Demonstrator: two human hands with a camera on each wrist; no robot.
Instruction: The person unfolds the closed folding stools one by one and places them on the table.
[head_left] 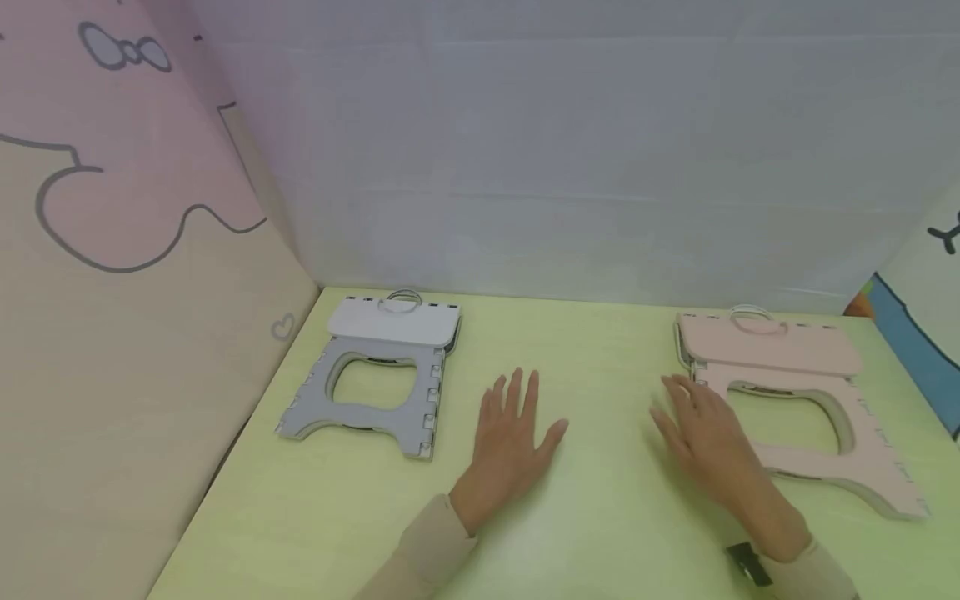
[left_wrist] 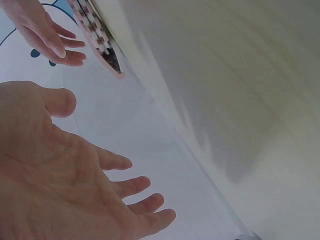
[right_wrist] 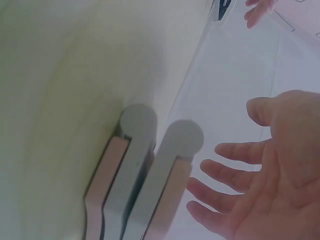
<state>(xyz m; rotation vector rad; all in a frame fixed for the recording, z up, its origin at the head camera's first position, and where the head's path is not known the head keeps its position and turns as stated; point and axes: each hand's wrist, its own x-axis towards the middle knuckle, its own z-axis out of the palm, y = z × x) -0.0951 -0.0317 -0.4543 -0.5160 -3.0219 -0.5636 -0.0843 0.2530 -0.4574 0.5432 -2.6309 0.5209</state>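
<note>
Stools: grey-and-white plastic folding stool [head_left: 363,417] lies left on yellow-green desk [head_left: 600,517]; pink plastic folding stool [head_left: 810,383], right.
Left hand [head_left: 506,446]: spread, empty, between stools.
Right hand [head_left: 701,437]: loose, empty, near pink stool.
Handling: best gripped clear of hinged edges [head_left: 432,396].

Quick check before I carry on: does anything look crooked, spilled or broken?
Nothing stands out. The gray stool and pink stool lie folded on the table, with no visible spill or breakage. The stools' undersides are hidden.
</note>
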